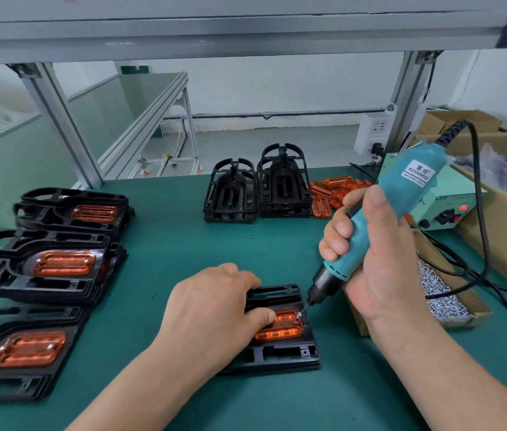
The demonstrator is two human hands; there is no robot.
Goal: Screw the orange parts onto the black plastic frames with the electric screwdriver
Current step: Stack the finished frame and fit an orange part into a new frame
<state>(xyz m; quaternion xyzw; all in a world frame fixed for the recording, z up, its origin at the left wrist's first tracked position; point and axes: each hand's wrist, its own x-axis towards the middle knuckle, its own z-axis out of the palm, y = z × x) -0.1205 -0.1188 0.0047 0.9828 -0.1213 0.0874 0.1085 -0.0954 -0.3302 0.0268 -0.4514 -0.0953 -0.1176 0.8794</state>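
A black plastic frame (289, 356) lies flat on the green mat in front of me, with an orange part (286, 329) seated in it. My left hand (214, 309) rests on the frame's left side, its thumb pressing the orange part. My right hand (379, 259) grips the teal electric screwdriver (379, 219), tilted, its bit tip on a screw at the orange part's upper right corner (301, 313). Much of the frame is hidden under my left hand.
Three stacks of black frames with orange parts fitted (62, 262) lie at the left. Two stacks of bare black frames (258, 188) stand at the back, loose orange parts (333, 191) beside them. A cardboard box of screws (442, 293) and the driver's power unit (445, 203) sit right.
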